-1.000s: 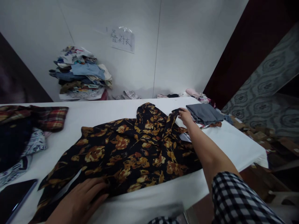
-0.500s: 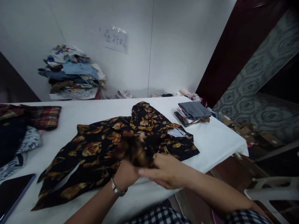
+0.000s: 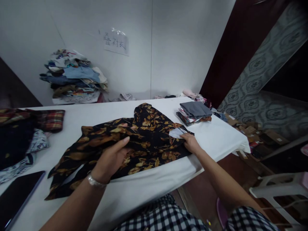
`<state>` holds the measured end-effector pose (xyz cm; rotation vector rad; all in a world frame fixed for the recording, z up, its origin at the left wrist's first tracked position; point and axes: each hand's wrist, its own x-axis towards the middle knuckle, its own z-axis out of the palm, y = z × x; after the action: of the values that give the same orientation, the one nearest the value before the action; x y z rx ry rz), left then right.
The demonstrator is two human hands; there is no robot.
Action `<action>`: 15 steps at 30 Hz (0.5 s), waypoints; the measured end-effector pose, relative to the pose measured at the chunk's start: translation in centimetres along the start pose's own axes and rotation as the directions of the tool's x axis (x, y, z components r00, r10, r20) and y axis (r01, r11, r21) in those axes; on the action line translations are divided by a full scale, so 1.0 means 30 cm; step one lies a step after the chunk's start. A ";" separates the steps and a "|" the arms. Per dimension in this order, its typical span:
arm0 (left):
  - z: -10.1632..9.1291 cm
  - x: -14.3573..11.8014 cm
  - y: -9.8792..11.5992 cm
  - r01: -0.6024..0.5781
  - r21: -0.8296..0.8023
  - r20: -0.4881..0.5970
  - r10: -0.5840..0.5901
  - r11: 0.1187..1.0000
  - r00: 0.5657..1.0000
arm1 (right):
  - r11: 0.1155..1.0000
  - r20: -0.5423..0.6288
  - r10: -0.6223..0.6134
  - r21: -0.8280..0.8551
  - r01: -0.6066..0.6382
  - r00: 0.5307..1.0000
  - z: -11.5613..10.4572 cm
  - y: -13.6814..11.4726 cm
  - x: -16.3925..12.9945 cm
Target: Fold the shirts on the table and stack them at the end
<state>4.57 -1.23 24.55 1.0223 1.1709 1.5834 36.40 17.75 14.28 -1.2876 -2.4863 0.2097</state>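
Both hands have parted from the bunched middle: left hand (image 3: 111,158) pinches a raised fold of the black, gold-flowered shirt (image 3: 146,141), right hand (image 3: 191,143) grips its far edge, spreading it flatter across the white table (image 3: 101,114).

One white table (image 3: 211,141); one black floral shirt (image 3: 144,141) spread at its centre. Two hands: left hand (image 3: 109,160) at 7 o'clock, right hand (image 3: 191,142) at 4 o'clock. One folded stack (image 3: 194,112) at 2 o'clock, one tall clothes pile (image 3: 73,77) at 11 o'clock, one loose heap (image 3: 21,134) at 9 o'clock. One wall sign (image 3: 115,42) at 12 o'clock. One dark tablet (image 3: 16,195) at 8 o'clock.
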 end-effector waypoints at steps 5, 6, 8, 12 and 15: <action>-0.169 -0.056 0.001 0.080 -0.222 -0.110 -0.107 0.972 0.988 | 0.991 -0.106 0.089 0.106 -0.078 0.990 0.038 0.045 -0.058; -0.218 -0.079 -0.020 0.114 -0.268 -0.165 -0.162 0.957 0.973 | 0.987 -0.148 0.105 0.135 -0.085 0.983 0.050 0.058 -0.078; -0.307 -0.124 -0.066 0.173 -0.360 -0.286 -0.285 0.917 0.915 | 0.983 -0.206 0.103 0.173 -0.067 0.973 0.077 0.086 -0.112; -0.407 -0.179 -0.104 0.160 -0.481 -0.480 -0.411 0.862 0.775 | 0.976 -0.242 0.064 0.217 -0.010 0.968 0.115 0.123 -0.149; -0.426 -0.183 -0.093 0.180 -0.431 -0.550 -0.415 0.884 0.725 | 0.971 -0.256 0.058 0.240 0.005 0.965 0.119 0.127 -0.155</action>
<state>-5.62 -9.08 18.53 0.0183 1.3340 1.8273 40.55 16.25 8.85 -1.1665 -2.1489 0.3141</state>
